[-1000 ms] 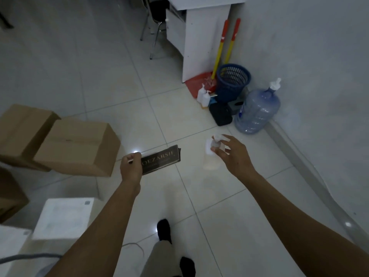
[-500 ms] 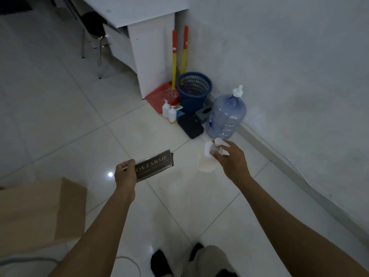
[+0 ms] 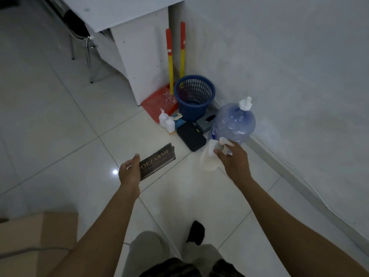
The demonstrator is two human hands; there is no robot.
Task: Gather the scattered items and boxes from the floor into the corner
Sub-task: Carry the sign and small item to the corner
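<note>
While left hand (image 3: 129, 172) clamps the dark lettered card stack (image 3: 159, 159) by thumb and fingers and right hand (image 3: 235, 160) pinches the white spray bottle (image 3: 209, 158) at its neck, I'd set both just beyond the fingertips beside the black pouch (image 3: 191, 136), bottle upright

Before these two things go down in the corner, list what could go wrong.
The right hand pinches the white plastic spray bottle only at its nozzle; it could slip and drop.
The left hand holds the dark gold-lettered plaque by one end, so it may tip out.
Setting down could topple the small white bottles by the blue mesh basket.
</note>
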